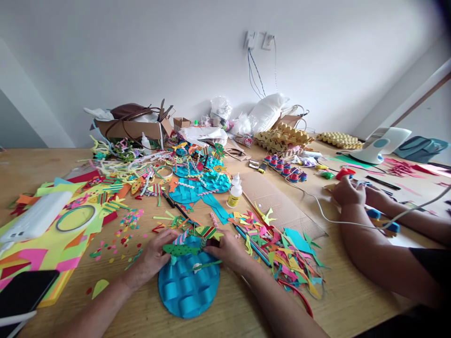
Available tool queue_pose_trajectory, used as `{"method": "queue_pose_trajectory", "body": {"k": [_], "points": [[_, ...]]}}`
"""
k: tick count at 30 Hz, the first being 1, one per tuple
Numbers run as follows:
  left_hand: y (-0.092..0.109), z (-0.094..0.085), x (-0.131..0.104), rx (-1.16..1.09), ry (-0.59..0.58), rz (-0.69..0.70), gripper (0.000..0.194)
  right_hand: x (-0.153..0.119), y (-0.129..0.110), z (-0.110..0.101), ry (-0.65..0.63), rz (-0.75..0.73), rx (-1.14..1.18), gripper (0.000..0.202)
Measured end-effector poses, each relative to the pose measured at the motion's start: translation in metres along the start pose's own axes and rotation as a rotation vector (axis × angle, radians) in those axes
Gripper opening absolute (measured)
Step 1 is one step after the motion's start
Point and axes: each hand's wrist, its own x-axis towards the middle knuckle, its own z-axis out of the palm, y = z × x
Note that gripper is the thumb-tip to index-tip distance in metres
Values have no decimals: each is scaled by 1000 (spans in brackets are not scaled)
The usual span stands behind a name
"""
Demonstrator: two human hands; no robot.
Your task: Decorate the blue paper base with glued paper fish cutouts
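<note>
Our left hand [160, 251] had its thumb and fingers closed about the near end of a green paper fish [181, 249], just over the far edge of a round blue base [189, 291]. Our right hand [227, 249] was curled in from the other side, its fingertips beside a striped paper fish [208, 232]; whether they pinched the fish or the short stem below it, we could not tell, as the fingers hid the contact. The base lay flat on the table [139, 314] straight in front of us, between our forearms, probably because both hands could reach its far rim there, and the tabletop bore its weight, leaving our fingers free for the light paper pieces. We judged that the two-sided hold kept such thin parts from tipping.

A glue bottle [234, 197] stood upright beyond the right hand, presumably so that it would not leak and stayed within reach. Loose paper scraps [285, 256] were heaped to our right, beside a cardboard sheet [275, 199], most likely to leave the middle for the base. Similar blue pieces [188, 190] sat farther back, apart from our hands. At the far right, a co-worker's hand [348, 191] was near a red piece [345, 173].
</note>
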Motion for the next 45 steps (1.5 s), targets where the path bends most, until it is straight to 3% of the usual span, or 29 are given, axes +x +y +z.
{"method": "queue_pose_trajectory", "body": {"k": [13,18,30,40,45], "points": [[-18,-1,0,93,29,42,50,0,-5,-4,-25,-6,-28,4],[-18,-5,0,81,-5,38,38,0,-3,-5,-35,-34,-11,3],[-9,-9,3,-48,26,15,33,-1,1,-4,-49,-35,29,4],[-14,-5,2,81,-38,52,44,0,4,0,-32,31,107,7],[-13,0,2,129,3,73,54,1,5,3,-32,15,62,7]]}}
